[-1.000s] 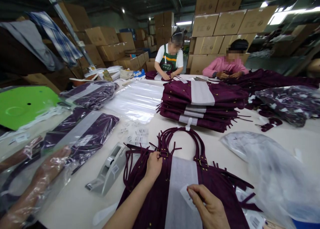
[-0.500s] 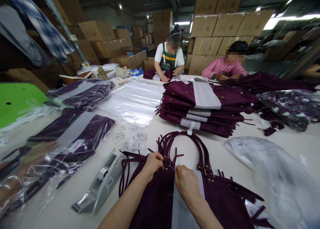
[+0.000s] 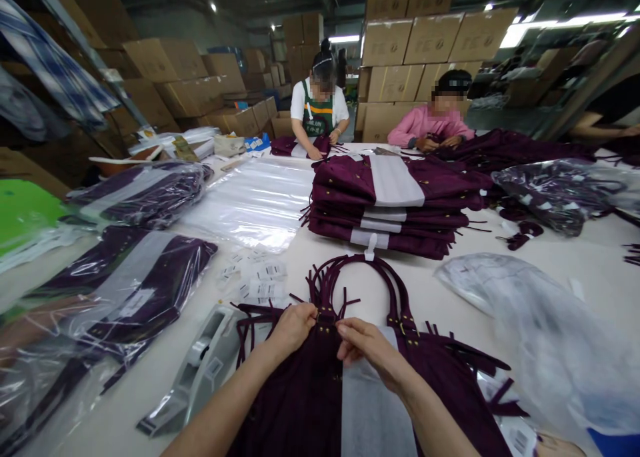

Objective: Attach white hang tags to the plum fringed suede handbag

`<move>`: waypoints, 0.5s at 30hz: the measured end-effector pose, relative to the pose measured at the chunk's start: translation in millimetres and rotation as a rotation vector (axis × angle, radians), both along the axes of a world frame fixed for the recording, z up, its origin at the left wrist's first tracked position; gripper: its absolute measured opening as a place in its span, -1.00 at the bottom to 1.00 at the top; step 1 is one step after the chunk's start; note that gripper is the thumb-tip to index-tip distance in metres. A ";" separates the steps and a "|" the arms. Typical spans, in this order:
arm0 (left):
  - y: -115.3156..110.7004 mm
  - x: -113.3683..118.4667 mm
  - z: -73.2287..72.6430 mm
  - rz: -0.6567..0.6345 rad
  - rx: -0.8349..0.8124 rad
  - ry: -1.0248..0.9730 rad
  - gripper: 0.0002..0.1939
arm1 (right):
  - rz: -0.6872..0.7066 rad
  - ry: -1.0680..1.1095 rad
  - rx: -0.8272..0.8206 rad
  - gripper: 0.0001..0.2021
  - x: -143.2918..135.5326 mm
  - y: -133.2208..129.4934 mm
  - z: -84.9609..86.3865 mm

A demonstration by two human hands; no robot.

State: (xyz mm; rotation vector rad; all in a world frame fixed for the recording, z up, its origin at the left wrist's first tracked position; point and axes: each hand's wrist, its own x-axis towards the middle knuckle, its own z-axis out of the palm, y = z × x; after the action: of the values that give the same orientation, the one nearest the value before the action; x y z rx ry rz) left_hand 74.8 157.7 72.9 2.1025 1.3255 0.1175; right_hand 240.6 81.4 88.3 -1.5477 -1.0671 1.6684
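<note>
on purple bag [image 3: 300, 404], both hands [image 3: 295, 327]

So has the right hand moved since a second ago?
Yes. The right hand went up the white paper band toward the purple bag handles' left base, and now meets the left hand there.

Nearest on the table [image 3: 550, 270] lies a bag [image 3: 305, 397], with both hands on its far edge: the left hand [image 3: 293, 327] beside the right hand [image 3: 363, 344]. A tape dispenser [image 3: 197, 370] sits just left. A stack of bags [image 3: 395, 204] lies beyond, wrapped bags [image 3: 120, 284] far left, a loose plastic sheet [image 3: 540, 337] right.
</note>
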 end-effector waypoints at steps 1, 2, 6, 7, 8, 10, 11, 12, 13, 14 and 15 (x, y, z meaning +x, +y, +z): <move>-0.6 0.3 0.1 0.007 0.006 0.015 -0.84 | -0.022 0.144 -0.030 -0.63 4.9 -4.1 1.5; -1.2 0.9 0.1 0.014 0.010 0.028 -0.84 | -0.036 0.250 -0.051 -0.58 8.6 -8.2 3.0; -3.6 2.8 1.5 0.044 0.031 0.106 -0.82 | -0.030 0.365 -0.064 -0.57 13.4 -21.3 7.0; -4.0 2.8 2.1 0.049 0.035 0.127 -0.82 | -0.032 0.359 -0.069 -0.60 13.5 -23.3 7.3; -4.3 2.5 2.8 0.054 0.039 0.147 -0.82 | -0.043 0.350 -0.076 -0.62 13.8 -24.9 7.2; -4.9 1.5 3.9 0.061 0.045 0.180 -0.81 | -0.084 0.317 -0.078 -0.68 14.7 -26.3 5.4; -5.2 0.7 4.3 0.064 0.049 0.195 -0.81 | -0.109 0.291 -0.071 -0.71 15.2 -26.4 3.5; -5.7 0.0 4.7 0.065 0.053 0.209 -0.81 | -0.130 0.261 -0.056 -0.73 15.5 -26.1 0.8; -6.5 -0.8 5.1 0.064 0.058 0.224 -0.80 | -0.147 0.226 -0.037 -0.75 15.5 -25.7 -2.8; -7.5 -1.7 5.7 0.060 0.064 0.238 -0.80 | -0.162 0.188 -0.016 -0.76 15.2 -25.1 -7.3; -8.8 -2.5 6.4 0.055 0.070 0.252 -0.79 | -0.172 0.152 0.001 -0.77 14.4 -24.5 -12.6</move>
State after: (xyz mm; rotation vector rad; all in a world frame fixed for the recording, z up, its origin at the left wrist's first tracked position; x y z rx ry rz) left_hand 72.3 148.9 79.3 2.1960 1.5458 -0.0820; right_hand 255.0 56.9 75.6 -1.4437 -0.8327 1.6372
